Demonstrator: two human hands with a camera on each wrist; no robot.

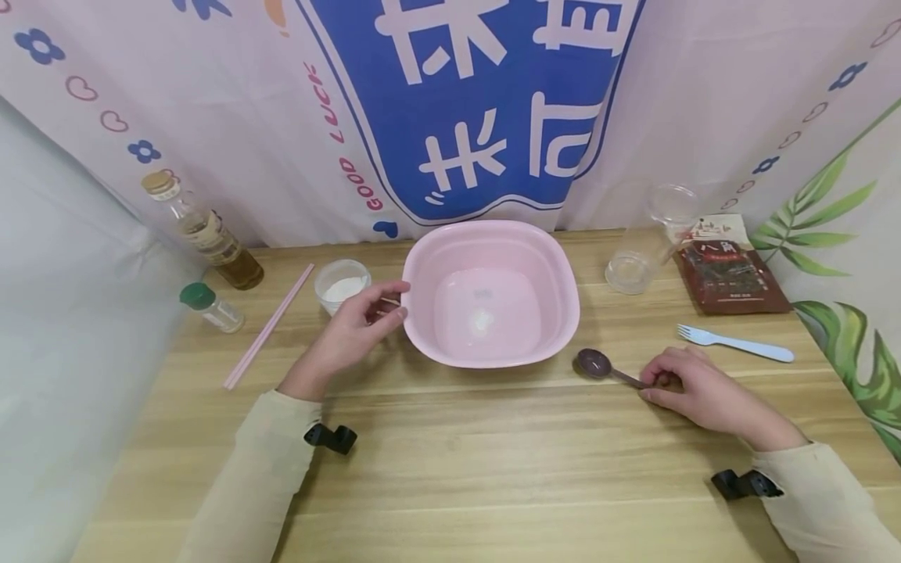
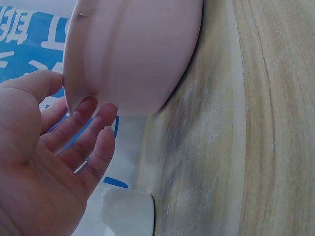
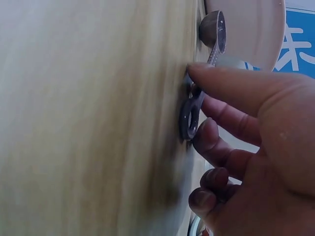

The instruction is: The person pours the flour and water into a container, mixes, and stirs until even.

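Observation:
A pink plastic basin (image 1: pixel 486 356) stands on the wooden table. My left hand (image 1: pixel 359 324) is at its left side, gripping the rim between thumb and fingers; the left wrist view shows the thumb (image 2: pixel 47 83) at the edge and fingertips against the outer wall. To the right of the basin lies a dark measuring spoon (image 1: pixel 594 363), its bowl near the basin. My right hand (image 1: pixel 693 387) pinches its handle between thumb and forefinger, close to the tabletop. In the right wrist view the looped handle end (image 3: pixel 189 118) shows beside the fingers.
Beside my left hand is a clear tub of white powder (image 1: pixel 342 283). Further left are pink chopsticks (image 1: pixel 271 324), a green-capped shaker (image 1: pixel 211 307) and a corked bottle (image 1: pixel 211 238). At right are a transparent cup (image 1: pixel 637 262), a brown spice packet (image 1: pixel 728 274) and a blue fork (image 1: pixel 739 342).

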